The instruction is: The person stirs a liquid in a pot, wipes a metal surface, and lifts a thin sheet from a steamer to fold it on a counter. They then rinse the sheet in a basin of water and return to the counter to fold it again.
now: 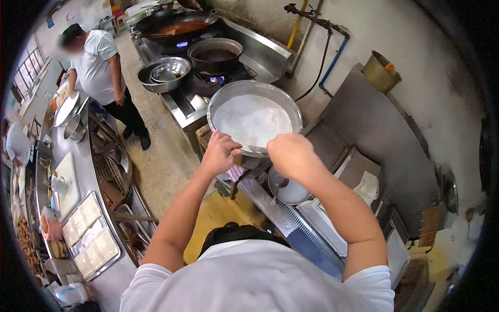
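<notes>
A large round metal basin (pixel 213 115) stands in front of me, with a smooth whitish mass (pixel 253 115) inside. At its near left rim is my left hand (pixel 222 152), fingers curled against the edge and a ring on one finger. My right hand (pixel 293 155) is closed in a fist at the near right rim. What it grips is hidden by the fist. Below my right forearm sits a smaller pan (pixel 296 193) with pale contents and a ladle (pixel 280 183) in it.
A wok (pixel 179 26) with reddish-brown liquid and a dark pot (pixel 215 52) stand on the stove, beside nested metal bowls (pixel 166 73). Another person (pixel 101 67) stands at the left counter, which holds a white board (pixel 67 182) and a tray (pixel 91 234) of pale slabs.
</notes>
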Demonstrator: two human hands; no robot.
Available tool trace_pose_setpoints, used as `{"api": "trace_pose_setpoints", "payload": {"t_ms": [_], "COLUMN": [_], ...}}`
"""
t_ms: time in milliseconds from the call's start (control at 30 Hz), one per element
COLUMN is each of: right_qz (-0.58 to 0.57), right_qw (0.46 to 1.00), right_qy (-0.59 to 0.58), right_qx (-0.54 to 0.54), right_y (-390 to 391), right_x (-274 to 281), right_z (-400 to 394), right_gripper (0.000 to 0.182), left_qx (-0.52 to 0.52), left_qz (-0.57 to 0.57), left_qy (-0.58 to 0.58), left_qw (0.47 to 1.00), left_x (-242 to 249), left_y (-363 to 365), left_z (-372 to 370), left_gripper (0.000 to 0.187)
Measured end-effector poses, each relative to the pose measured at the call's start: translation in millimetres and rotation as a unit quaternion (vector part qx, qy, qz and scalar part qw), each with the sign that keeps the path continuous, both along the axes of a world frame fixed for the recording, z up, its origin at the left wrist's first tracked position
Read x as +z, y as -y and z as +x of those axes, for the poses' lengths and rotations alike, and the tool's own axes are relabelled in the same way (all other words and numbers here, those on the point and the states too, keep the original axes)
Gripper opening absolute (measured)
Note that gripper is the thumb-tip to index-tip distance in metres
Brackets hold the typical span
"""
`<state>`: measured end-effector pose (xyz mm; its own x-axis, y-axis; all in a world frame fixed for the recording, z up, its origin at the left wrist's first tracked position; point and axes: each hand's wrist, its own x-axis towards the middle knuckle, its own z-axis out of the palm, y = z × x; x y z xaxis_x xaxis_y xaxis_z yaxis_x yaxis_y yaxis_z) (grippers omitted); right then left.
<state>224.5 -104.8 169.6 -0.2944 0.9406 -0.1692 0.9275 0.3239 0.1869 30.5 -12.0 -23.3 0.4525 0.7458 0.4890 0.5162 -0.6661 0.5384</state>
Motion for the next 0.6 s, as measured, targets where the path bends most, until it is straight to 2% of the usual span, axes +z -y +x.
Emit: {"api": "trace_pose_setpoints", "payload": {"t_ms": [67,167,267,300,400,500,533,600], "right_qz": [0.013,0.049,0.132,0.108,0.032,-0.081,-0.105,-0.230], "right_qw": [1.000,0.998,0.981,0.983,0.985,0.989,0.984,0.958], "right_qy": [-0.014,0.035,0.098,0.096,0.101,0.084,0.060,0.082], "right_qx": [0.011,-0.012,-0.103,-0.113,-0.133,-0.090,-0.131,-0.150], "right_y": [-7,-10,-10,-11,-14,-27,-31,-61], "right_x": [-36,-90,-123,-121,-97,-62,-38,-19], "right_z": [-9,-11,4,13,31,52,43,53], "right_gripper": [0.014,0.020,0.035,0.046,0.029,0.026,0.022,0.020], "left_qx": [0.002,0.001,-0.002,-0.001,-0.004,-0.004,-0.004,-0.004], "left_qz": [0.014,0.007,0.008,0.010,0.019,0.038,0.039,0.043], "left_qy": [0.018,0.015,0.031,0.040,0.058,0.060,0.065,0.073], "left_qw": [1.000,1.000,0.999,0.999,0.998,0.997,0.997,0.996], "left_x": [-3,-5,-9,-8,-7,-10,-9,-8], "left_y": [-1,-2,-3,-4,-4,-6,-6,-6], "left_z": [0,-2,-3,-3,-5,-5,-5,-5], "left_gripper": [0.015,0.014,0.015,0.016,0.018,0.019,0.019,0.019]}}
